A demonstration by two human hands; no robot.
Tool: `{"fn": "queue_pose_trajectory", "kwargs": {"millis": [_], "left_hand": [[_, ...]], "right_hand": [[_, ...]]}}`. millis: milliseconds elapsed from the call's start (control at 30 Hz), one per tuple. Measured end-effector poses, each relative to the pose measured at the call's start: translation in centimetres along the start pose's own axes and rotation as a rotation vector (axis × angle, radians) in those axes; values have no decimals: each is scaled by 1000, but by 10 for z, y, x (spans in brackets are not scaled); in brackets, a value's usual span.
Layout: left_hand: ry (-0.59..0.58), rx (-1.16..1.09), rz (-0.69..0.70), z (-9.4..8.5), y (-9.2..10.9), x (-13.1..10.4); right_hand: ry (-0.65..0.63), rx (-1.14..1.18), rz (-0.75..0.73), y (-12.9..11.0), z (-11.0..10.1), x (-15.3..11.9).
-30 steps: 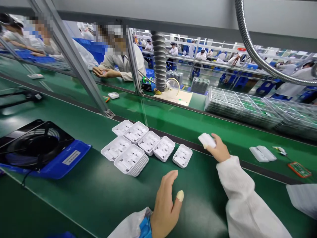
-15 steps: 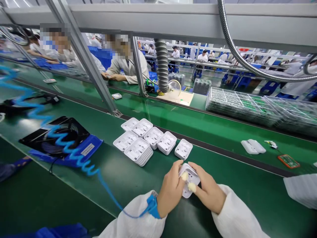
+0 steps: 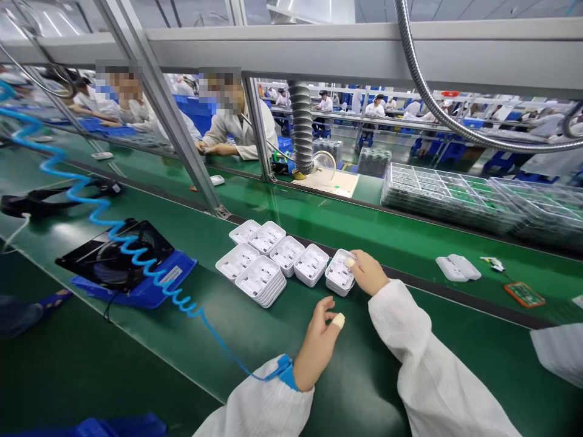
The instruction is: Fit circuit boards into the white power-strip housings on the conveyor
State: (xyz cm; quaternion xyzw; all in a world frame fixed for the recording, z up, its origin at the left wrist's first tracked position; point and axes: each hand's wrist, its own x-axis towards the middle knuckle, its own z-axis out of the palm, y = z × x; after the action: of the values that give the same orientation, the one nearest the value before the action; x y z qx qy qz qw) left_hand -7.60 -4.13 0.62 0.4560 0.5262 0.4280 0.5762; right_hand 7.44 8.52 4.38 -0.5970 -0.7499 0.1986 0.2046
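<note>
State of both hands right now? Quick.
Left hand: open, nothing held, fingers loosely curled.
Right hand: closed on the top white casing of the group's rightmost stack, thumb on its face.

Stacked plastic casings (image 3: 259, 276) sit on the bench (image 3: 273, 328), with the fan (image 3: 118, 252) to their left. The right hand (image 3: 371, 273) is at the rightmost stack (image 3: 337, 273); the left hand (image 3: 316, 346) is nearer. Beyond the rail (image 3: 455, 294), right, lies the circuit board (image 3: 525, 294), with compartment trays (image 3: 446, 194) farther back.
</note>
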Motion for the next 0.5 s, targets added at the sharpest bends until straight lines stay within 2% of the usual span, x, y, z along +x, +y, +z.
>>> {"fn": "queue_pose_trajectory", "kwargs": {"millis": [100, 200, 333, 500], "left_hand": [[-69, -98, -95, 1, -2, 7], [-97, -132, -111, 0, 0, 12], [-5, -119, -56, -5, 3, 14], [-116, -77, 17, -6, 11, 19]], "right_hand": [[50, 22, -26, 6, 8, 0], [96, 221, 71, 16, 14, -9], [81, 410, 146, 25, 22, -28], [186, 394, 51, 23, 25, -38]]}}
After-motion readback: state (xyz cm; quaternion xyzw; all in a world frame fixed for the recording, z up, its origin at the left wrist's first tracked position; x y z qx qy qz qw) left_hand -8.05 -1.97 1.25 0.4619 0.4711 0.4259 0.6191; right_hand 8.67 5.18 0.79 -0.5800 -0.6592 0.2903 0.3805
